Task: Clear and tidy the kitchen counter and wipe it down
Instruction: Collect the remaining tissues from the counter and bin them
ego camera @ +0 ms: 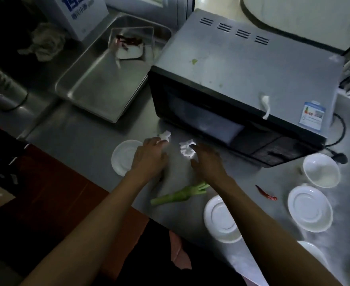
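Steel counter (83, 141) is still messy, so the job looks just begun. In front of the microwave (242, 79), the left hand (149, 157) pinches a paper wad (165, 136) and the right hand (206, 159) curls around another wad (187, 149). Saucers (309, 209), a bowl (320, 170), a green stalk (178, 196) and a red chili (266, 193) wait nearby. No wiping shows yet.

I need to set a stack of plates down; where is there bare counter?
Bare steel lies between the metal tray, the microwave and the left saucer. Right of the green stalk it is crowded with saucers, a bowl and a red chili.
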`<state>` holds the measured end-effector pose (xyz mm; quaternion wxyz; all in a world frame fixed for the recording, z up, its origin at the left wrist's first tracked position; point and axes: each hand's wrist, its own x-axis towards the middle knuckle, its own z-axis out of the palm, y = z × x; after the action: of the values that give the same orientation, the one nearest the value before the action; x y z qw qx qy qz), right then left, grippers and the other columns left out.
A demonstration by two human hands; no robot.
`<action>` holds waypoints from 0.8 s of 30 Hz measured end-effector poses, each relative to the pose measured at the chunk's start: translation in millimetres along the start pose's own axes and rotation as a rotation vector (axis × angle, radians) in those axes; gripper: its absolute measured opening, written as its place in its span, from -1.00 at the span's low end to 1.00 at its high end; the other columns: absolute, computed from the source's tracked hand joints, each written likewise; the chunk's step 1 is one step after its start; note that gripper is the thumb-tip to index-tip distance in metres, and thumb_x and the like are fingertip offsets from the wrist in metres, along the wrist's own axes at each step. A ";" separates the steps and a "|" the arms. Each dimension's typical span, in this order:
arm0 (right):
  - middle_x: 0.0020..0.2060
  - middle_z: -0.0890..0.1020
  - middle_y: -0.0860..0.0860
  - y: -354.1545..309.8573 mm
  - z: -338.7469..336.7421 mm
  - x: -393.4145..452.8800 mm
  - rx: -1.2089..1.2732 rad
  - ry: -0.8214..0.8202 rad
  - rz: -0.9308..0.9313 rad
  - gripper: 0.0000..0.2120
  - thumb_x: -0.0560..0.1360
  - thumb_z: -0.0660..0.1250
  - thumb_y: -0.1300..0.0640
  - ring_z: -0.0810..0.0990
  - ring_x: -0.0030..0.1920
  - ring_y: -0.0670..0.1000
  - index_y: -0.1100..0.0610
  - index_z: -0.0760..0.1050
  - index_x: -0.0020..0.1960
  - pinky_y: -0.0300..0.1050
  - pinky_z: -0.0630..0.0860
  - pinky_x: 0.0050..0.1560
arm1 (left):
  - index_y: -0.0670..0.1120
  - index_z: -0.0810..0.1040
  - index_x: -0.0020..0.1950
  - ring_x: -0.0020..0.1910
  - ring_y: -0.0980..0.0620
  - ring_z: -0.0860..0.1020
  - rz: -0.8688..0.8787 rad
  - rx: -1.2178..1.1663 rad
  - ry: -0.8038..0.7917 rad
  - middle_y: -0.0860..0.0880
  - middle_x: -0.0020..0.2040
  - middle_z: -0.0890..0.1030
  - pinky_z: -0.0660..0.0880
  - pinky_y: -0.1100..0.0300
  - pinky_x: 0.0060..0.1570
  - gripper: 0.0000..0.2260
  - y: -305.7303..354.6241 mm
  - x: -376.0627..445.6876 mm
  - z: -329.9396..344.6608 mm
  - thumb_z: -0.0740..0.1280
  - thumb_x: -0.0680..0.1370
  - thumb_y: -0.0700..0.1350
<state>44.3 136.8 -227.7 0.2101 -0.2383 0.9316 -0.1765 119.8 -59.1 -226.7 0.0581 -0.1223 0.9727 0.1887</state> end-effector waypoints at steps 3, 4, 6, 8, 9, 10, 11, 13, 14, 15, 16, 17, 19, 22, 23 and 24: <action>0.50 0.31 0.02 -7.7 13.2 21.1 -0.051 -0.014 0.041 -0.45 0.54 0.32 0.11 0.27 0.47 0.13 -0.02 0.32 0.50 0.07 0.26 0.36 | -0.06 0.43 0.43 0.33 -0.23 0.38 0.037 0.006 0.004 -0.16 0.40 0.43 0.47 -0.15 0.15 -0.54 -18.5 27.6 3.8 0.35 0.52 -0.08; 0.51 0.30 0.02 -9.3 17.3 26.2 -0.061 -0.017 0.059 -0.45 0.54 0.32 0.10 0.25 0.48 0.12 -0.03 0.31 0.51 0.06 0.25 0.36 | -0.04 0.42 0.44 0.33 -0.22 0.37 0.052 0.007 -0.002 -0.16 0.40 0.42 0.45 -0.15 0.15 -0.52 -22.2 35.0 5.1 0.36 0.52 -0.08; 0.51 0.31 0.02 -10.2 26.5 34.5 -0.088 -0.011 0.091 -0.43 0.53 0.33 0.08 0.25 0.48 0.12 -0.05 0.30 0.51 0.06 0.26 0.34 | 0.01 0.40 0.45 0.31 -0.20 0.38 0.085 0.035 -0.034 -0.13 0.40 0.41 0.44 -0.12 0.14 -0.52 -28.8 49.1 9.3 0.36 0.52 -0.07; 0.51 0.31 0.03 -12.1 32.5 40.1 -0.125 -0.015 0.103 -0.42 0.53 0.34 0.08 0.27 0.47 0.13 -0.04 0.30 0.52 0.09 0.26 0.35 | 0.03 0.39 0.44 0.28 -0.16 0.40 0.105 0.081 -0.074 -0.08 0.39 0.41 0.43 -0.08 0.12 -0.53 -33.4 61.0 14.1 0.36 0.53 -0.06; 0.52 0.30 0.03 -13.1 35.0 42.3 -0.144 -0.024 0.109 -0.43 0.54 0.34 0.08 0.27 0.47 0.14 -0.04 0.29 0.52 0.10 0.26 0.35 | 0.04 0.39 0.43 0.26 -0.14 0.42 0.114 0.105 -0.088 -0.07 0.37 0.43 0.44 -0.07 0.10 -0.54 -35.1 65.6 16.5 0.36 0.53 -0.05; 0.52 0.31 0.02 -14.1 37.6 44.2 -0.158 -0.026 0.114 -0.44 0.55 0.33 0.10 0.27 0.46 0.14 -0.04 0.30 0.52 0.11 0.26 0.36 | 0.05 0.39 0.41 0.23 -0.12 0.43 0.124 0.128 -0.099 -0.05 0.35 0.44 0.45 -0.04 0.08 -0.55 -36.3 69.0 18.9 0.37 0.53 -0.05; 0.51 0.32 0.03 -15.1 39.9 46.1 -0.162 -0.024 0.120 -0.44 0.55 0.32 0.12 0.28 0.46 0.15 -0.04 0.31 0.52 0.11 0.27 0.36 | 0.06 0.40 0.40 0.21 -0.12 0.45 0.136 0.141 -0.104 -0.05 0.32 0.47 0.45 -0.02 0.06 -0.56 -37.9 72.0 21.4 0.37 0.53 -0.06; 0.46 0.40 0.05 -16.9 44.0 49.9 -0.150 0.005 0.140 -0.47 0.53 0.33 0.18 0.34 0.42 0.18 -0.01 0.37 0.49 0.13 0.31 0.34 | 0.04 0.47 0.36 0.15 -0.13 0.48 0.163 0.112 -0.101 -0.06 0.25 0.53 0.47 -0.01 0.01 -0.60 -42.5 76.5 25.9 0.37 0.52 -0.11; 0.40 0.46 0.08 -17.1 46.5 51.5 -0.140 0.034 0.146 -0.50 0.52 0.34 0.20 0.40 0.36 0.20 0.01 0.43 0.45 0.14 0.37 0.30 | 0.02 0.53 0.31 0.11 -0.13 0.49 0.178 0.079 -0.095 -0.07 0.20 0.56 0.47 -0.01 -0.02 -0.63 -45.4 78.3 27.6 0.38 0.51 -0.15; 0.32 0.52 0.10 -17.3 48.5 52.4 -0.134 0.067 0.152 -0.54 0.50 0.36 0.21 0.45 0.30 0.22 0.03 0.49 0.39 0.14 0.43 0.24 | 0.00 0.57 0.25 0.08 -0.14 0.50 0.194 0.045 -0.086 -0.07 0.15 0.58 0.47 -0.01 -0.05 -0.68 -48.7 80.2 28.5 0.38 0.49 -0.18; 0.24 0.56 0.12 -17.2 50.4 53.3 -0.132 0.100 0.159 -0.59 0.50 0.37 0.21 0.49 0.23 0.23 0.05 0.54 0.34 0.15 0.49 0.18 | -0.03 0.61 0.19 0.04 -0.14 0.51 0.211 0.016 -0.080 -0.07 0.10 0.60 0.48 0.00 -0.07 -0.72 -51.6 82.7 29.0 0.38 0.48 -0.21; 0.18 0.59 0.13 -17.3 51.5 54.0 -0.123 0.128 0.169 -0.64 0.49 0.37 0.21 0.52 0.18 0.24 0.07 0.57 0.29 0.15 0.52 0.13 | -0.05 0.62 0.15 0.03 -0.14 0.51 0.222 -0.007 -0.079 -0.07 0.07 0.60 0.48 0.00 -0.08 -0.75 -53.6 84.9 29.0 0.38 0.48 -0.22; 0.09 0.62 0.17 -17.6 53.2 54.5 -0.099 0.179 0.169 -0.70 0.47 0.38 0.22 0.55 0.10 0.28 0.13 0.62 0.20 0.17 0.56 0.05 | -0.07 0.63 0.12 0.01 -0.12 0.51 0.229 -0.048 -0.089 -0.06 0.06 0.61 0.49 0.00 -0.05 -0.77 -55.5 88.3 27.8 0.36 0.49 -0.23; 0.10 0.62 0.18 -18.6 55.4 52.6 -0.067 0.229 0.168 -0.74 0.50 0.37 0.24 0.55 0.09 0.28 0.15 0.62 0.18 0.16 0.56 0.05 | -0.04 0.64 0.11 0.03 -0.09 0.50 0.257 -0.070 -0.086 -0.02 0.06 0.60 0.48 0.05 -0.03 -0.78 -55.7 90.3 26.9 0.35 0.51 -0.22; 0.13 0.61 0.16 -18.9 55.5 52.0 -0.053 0.236 0.178 -0.73 0.51 0.35 0.24 0.53 0.12 0.25 0.13 0.61 0.20 0.14 0.54 0.08 | -0.03 0.63 0.12 0.05 -0.08 0.50 0.273 -0.065 -0.083 -0.02 0.07 0.60 0.46 0.06 -0.03 -0.79 -55.1 90.8 26.6 0.36 0.51 -0.20; 0.17 0.60 0.13 -19.7 55.1 51.1 -0.028 0.241 0.193 -0.71 0.53 0.33 0.24 0.51 0.16 0.22 0.11 0.60 0.23 0.11 0.52 0.12 | -0.02 0.63 0.13 0.06 -0.07 0.50 0.290 -0.057 -0.079 -0.01 0.08 0.60 0.46 0.06 -0.02 -0.80 -54.1 91.3 26.1 0.36 0.52 -0.17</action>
<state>37.1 81.5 -281.8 0.1093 -0.1275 0.9711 -0.1696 47.6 -117.5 -284.4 0.0651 0.0252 0.9713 0.2274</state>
